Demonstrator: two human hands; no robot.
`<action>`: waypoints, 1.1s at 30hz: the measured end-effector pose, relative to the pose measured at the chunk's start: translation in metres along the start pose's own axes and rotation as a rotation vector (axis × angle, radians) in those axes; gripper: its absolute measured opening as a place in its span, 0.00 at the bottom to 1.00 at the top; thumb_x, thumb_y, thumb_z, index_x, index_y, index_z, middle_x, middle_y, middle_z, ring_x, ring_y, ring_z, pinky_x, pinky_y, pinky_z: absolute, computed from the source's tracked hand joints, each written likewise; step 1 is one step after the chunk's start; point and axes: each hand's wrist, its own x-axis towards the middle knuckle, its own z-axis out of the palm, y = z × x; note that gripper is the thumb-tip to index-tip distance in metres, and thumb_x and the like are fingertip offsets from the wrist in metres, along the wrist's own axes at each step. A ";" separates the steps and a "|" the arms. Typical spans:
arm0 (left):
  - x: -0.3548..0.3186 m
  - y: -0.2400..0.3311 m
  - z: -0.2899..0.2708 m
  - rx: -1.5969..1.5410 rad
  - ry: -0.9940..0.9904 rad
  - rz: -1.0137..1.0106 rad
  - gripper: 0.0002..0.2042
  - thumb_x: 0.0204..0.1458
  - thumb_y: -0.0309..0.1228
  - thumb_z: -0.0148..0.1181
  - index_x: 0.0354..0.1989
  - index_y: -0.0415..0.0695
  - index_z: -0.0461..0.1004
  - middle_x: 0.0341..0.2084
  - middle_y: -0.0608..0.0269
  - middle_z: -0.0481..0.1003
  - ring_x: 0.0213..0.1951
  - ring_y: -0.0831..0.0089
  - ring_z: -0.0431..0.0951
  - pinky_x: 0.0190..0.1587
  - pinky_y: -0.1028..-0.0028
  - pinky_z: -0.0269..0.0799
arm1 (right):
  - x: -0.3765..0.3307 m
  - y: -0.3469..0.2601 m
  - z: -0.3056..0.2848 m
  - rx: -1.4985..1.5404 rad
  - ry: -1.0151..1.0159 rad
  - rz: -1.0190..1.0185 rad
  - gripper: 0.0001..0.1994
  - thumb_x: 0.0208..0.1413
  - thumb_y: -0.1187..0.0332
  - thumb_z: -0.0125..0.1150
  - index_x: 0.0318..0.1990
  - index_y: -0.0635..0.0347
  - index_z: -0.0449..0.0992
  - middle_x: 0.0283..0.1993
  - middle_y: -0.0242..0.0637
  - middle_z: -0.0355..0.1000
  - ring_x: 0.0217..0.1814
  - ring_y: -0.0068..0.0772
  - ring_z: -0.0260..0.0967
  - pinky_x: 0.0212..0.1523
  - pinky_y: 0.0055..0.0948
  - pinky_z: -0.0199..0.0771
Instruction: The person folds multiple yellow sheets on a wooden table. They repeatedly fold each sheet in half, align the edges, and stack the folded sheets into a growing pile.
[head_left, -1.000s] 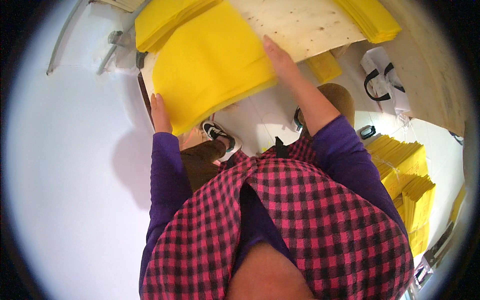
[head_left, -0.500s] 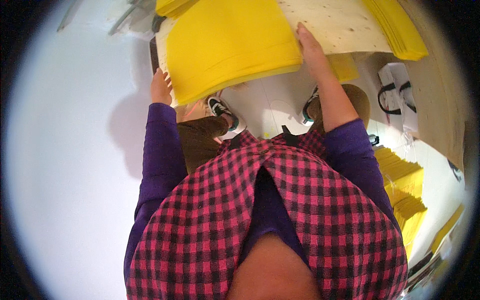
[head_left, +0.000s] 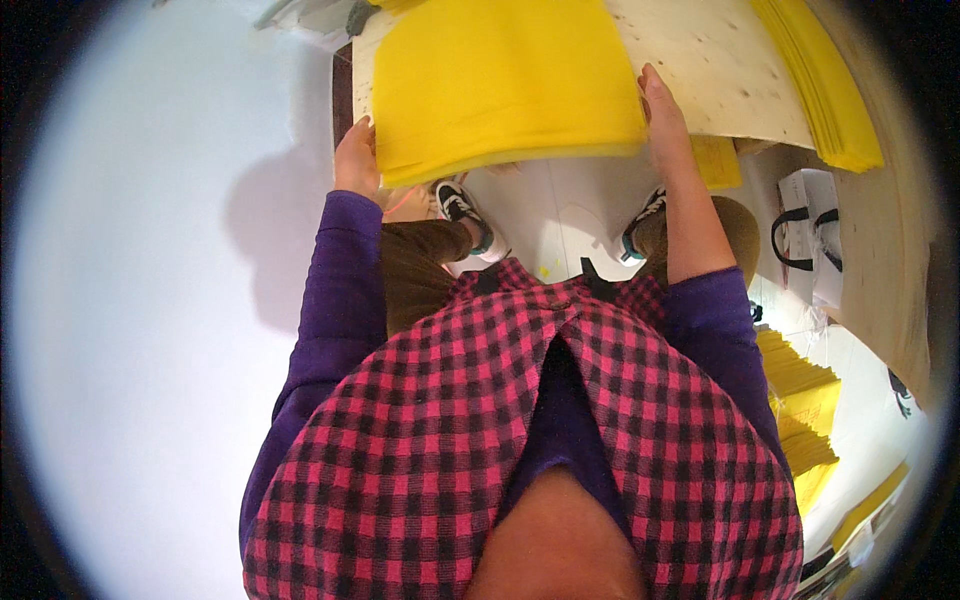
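Note:
A stack of yellow, cloth-like sheets (head_left: 505, 85) lies on the pale wooden table in front of me, its near edge hanging slightly over the table's front. My left hand (head_left: 358, 160) rests against the stack's left edge, its fingers upright along the side and partly hidden. On the opposite side my right hand (head_left: 667, 118) is held flat, fingers stretched out, its palm side at the stack's right edge. Neither hand is wrapped round the sheets. Both forearms are in purple sleeves.
Bare board shows on the wooden table (head_left: 715, 75). Another pile of yellow sheets (head_left: 825, 95) lies at the far right. A white bag with black handles (head_left: 808, 225) stands on the floor to the right. Nearer me are more yellow stacks (head_left: 805, 395).
My left hand has moved in from slightly apart to touch the stack's left edge. My right hand stays at the right edge. The whole view has shifted slightly.

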 end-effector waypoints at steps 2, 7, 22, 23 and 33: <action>-0.003 0.001 0.000 0.159 0.073 0.047 0.18 0.60 0.34 0.44 0.55 0.38 0.62 0.43 0.59 0.70 0.43 0.72 0.70 0.44 0.75 0.67 | 0.002 0.003 -0.002 -0.071 -0.016 -0.061 0.31 0.62 0.50 0.39 0.65 0.65 0.50 0.67 0.48 0.47 0.69 0.39 0.45 0.67 0.31 0.42; -0.002 0.002 -0.004 0.406 0.040 0.121 0.14 0.56 0.33 0.51 0.47 0.38 0.69 0.37 0.64 0.73 0.36 0.77 0.72 0.37 0.77 0.67 | 0.012 0.004 -0.009 -0.066 0.017 0.054 0.32 0.61 0.49 0.40 0.64 0.65 0.50 0.68 0.47 0.46 0.69 0.39 0.45 0.67 0.32 0.42; 0.000 -0.012 -0.004 0.490 0.186 0.250 0.09 0.46 0.29 0.63 0.29 0.35 0.73 0.23 0.64 0.74 0.24 0.78 0.71 0.28 0.78 0.66 | 0.006 0.011 -0.008 -0.095 0.027 -0.064 0.29 0.62 0.52 0.42 0.61 0.68 0.57 0.64 0.48 0.55 0.66 0.38 0.53 0.64 0.30 0.50; 0.001 -0.014 -0.004 0.469 0.200 0.266 0.09 0.44 0.29 0.63 0.28 0.35 0.74 0.22 0.64 0.74 0.23 0.78 0.71 0.28 0.77 0.67 | 0.005 0.011 -0.007 -0.089 0.031 -0.063 0.29 0.62 0.52 0.42 0.61 0.68 0.57 0.64 0.48 0.55 0.66 0.38 0.52 0.64 0.30 0.50; 0.006 -0.027 -0.006 0.437 0.277 0.343 0.09 0.43 0.30 0.64 0.26 0.35 0.75 0.20 0.63 0.75 0.23 0.78 0.72 0.27 0.76 0.67 | 0.005 0.011 -0.007 -0.100 0.017 -0.074 0.30 0.61 0.51 0.43 0.61 0.70 0.57 0.64 0.50 0.54 0.66 0.40 0.52 0.65 0.30 0.49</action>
